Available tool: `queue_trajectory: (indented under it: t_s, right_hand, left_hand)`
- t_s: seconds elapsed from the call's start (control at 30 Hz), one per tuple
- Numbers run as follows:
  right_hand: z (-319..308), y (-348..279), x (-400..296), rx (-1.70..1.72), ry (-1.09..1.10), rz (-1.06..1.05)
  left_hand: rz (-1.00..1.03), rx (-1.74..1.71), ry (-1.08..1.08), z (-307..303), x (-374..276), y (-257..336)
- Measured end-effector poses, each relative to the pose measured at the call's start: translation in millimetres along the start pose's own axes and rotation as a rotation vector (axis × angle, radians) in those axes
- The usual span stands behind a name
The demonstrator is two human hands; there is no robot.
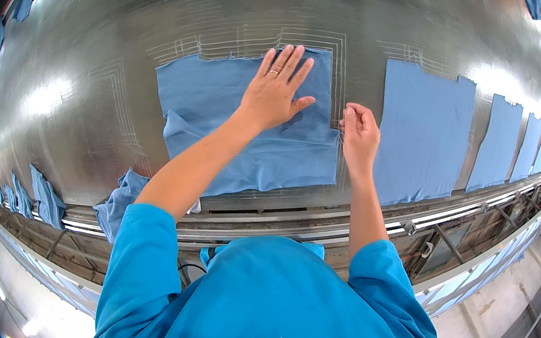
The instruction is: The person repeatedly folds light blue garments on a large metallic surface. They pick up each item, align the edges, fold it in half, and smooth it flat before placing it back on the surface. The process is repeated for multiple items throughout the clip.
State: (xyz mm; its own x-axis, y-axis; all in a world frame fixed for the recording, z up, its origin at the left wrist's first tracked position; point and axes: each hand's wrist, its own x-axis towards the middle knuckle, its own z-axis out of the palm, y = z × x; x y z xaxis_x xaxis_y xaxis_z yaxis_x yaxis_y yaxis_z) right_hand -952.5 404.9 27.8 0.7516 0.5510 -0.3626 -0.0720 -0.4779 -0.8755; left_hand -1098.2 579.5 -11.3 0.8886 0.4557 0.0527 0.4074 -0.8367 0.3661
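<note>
A blue cut fabric panel [251, 156] lies in front of me on a shiny metal table, with wrinkles running across its lower half. My left hand [277, 89] presses flat near its upper right part, fingers spread, a ring on one finger. A darker patch [291, 124] shows on the cloth beside that palm. Just off the panel's right edge is my right hand [360, 137], its fingers curled in against the thumb and nothing visible in them. Farther right, a second blue panel [423, 133] is spread smooth.
Several more blue panels [496, 143] line the table to the right. On the left, bunched cloth pieces [46, 197] hang over the near edge. Pale marked outlines [117, 95] cover the metal tabletop [211, 0]. A metal rail [262, 230] runs along the near side.
</note>
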Motion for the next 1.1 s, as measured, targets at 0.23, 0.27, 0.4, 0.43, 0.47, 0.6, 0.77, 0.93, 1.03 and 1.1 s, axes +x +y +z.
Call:
queue_trajectory:
  t_s: [0.23,0.27,0.4,0.43,0.47,0.6,0.77,0.93,1.03,1.1]
  right_hand:
    - [31,-16,35,-0.312,0.004,-0.598]
    - [37,-24,36,-0.37,-0.041,-0.637]
    - [53,-25,76,-0.544,0.0,-0.795]
    - [55,-24,88,-0.589,0.015,-0.784]
    - [55,-21,96,-0.635,0.032,-0.773]
    - [58,-36,100,-0.556,-0.06,-0.799]
    - [60,-57,82,-0.071,-0.211,-0.193]
    - [59,-46,95,-0.189,-0.102,-0.093]
    - [58,-51,95,-0.144,-0.112,-0.026]
    - [58,-52,95,-0.121,-0.115,0.019]
  left_hand:
    - [-0.059,0.086,0.002,-6,-4,-20]
    - [-0.059,0.09,-0.005,-5,-5,-21]
    - [-0.064,0.086,0.006,-4,-5,-20]
    - [-0.066,0.077,0.008,-3,-5,-19]
    - [-0.066,0.067,0.011,-3,-4,-19]
    - [-0.084,0.053,0.017,-1,-6,-18]
    - [-0.116,0.058,-0.008,-1,-6,-18]
    - [-0.079,0.076,-0.016,-1,-3,-15]
    - [-0.06,0.04,-0.049,-1,1,-10]
    - [-0.042,0.033,-0.074,2,7,-4]
